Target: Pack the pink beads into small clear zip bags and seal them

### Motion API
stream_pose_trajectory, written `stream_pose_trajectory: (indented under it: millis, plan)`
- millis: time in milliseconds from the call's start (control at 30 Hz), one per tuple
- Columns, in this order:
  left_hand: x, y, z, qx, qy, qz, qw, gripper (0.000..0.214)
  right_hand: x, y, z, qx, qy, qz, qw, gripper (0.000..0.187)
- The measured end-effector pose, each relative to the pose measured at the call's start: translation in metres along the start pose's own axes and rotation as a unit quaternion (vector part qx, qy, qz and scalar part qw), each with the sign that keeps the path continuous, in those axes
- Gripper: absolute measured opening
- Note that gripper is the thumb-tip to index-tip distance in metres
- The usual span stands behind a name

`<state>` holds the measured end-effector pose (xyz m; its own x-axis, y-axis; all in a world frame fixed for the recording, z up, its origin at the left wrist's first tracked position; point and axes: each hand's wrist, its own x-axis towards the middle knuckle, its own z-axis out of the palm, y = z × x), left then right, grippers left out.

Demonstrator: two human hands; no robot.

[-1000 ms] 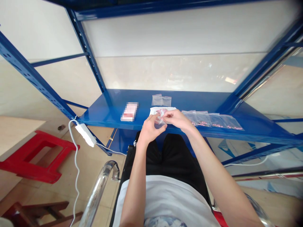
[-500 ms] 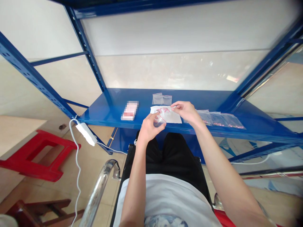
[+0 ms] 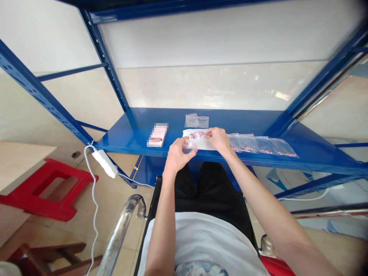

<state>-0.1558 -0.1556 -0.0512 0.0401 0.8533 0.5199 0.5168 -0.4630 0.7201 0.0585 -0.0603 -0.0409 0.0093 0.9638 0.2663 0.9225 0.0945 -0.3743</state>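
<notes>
Hands at blue shelf [image 3: 129,135]: left hand [image 3: 177,154] clamped on small clear bag [image 3: 188,145]; right hand [image 3: 219,138] pinched together in pink pieces [image 3: 197,134] on white sheet [image 3: 201,143], filled bags [image 3: 258,145] just beside.

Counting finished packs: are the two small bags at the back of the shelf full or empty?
Empty: both zip bags show only blue shelf through them, nothing pink inside.

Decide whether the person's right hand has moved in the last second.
Yes: right hand went from the clear bag in the left hand farther onto the white sheet, to the pink pieces.
</notes>
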Motion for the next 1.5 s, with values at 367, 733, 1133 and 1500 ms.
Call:
stream_pose_trajectory:
  millis: [367, 733, 1133, 1500]
  plan:
    - [-0.001, 0.002, -0.002, 0.000, -0.002, -0.004, 1.000, 0.048, 0.003, -0.007, -0.002, 0.001, -0.016, 0.020, 1.000, 0.016]
    - [-0.002, 0.004, -0.001, -0.015, -0.021, -0.005, 1.000, 0.049, -0.002, -0.004, -0.021, 0.204, -0.078, -0.064, 0.974, 0.012]
    - [-0.001, 0.010, 0.000, -0.072, -0.035, -0.013, 0.997, 0.045, -0.012, -0.029, -0.061, 0.286, -0.259, -0.208, 0.899, 0.039]
    - [-0.002, 0.008, 0.000, -0.059, -0.017, -0.042, 0.997, 0.046, 0.009, -0.005, 0.001, 0.046, -0.028, -0.116, 0.992, 0.020]
